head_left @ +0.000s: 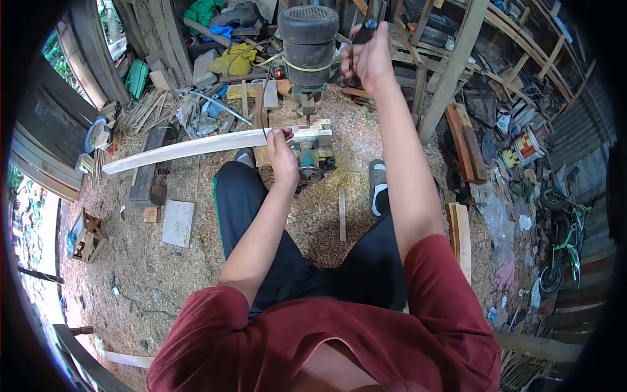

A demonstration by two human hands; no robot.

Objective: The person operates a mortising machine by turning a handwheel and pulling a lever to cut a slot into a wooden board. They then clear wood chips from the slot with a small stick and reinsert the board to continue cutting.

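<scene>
My left hand (pixel 282 151) is closed on a long, curved pale wooden piece (pixel 196 145) near its right end. That end lies on the vise (pixel 317 151) of a drilling machine (pixel 308 49), under its bit. The other end of the piece reaches out to the left. Up and to the right of the machine's motor, my right hand (pixel 371 59) is wrapped round a black handle (pixel 366 31).
Wood shavings cover the ground. A dark beam (pixel 151 166) lies at the left, with a pale board (pixel 178 223) in front of it. A wooden post (pixel 452 72) leans at the right. Further right are brown planks (pixel 465 144), a bucket (pixel 524 149) and a green bicycle (pixel 569 248).
</scene>
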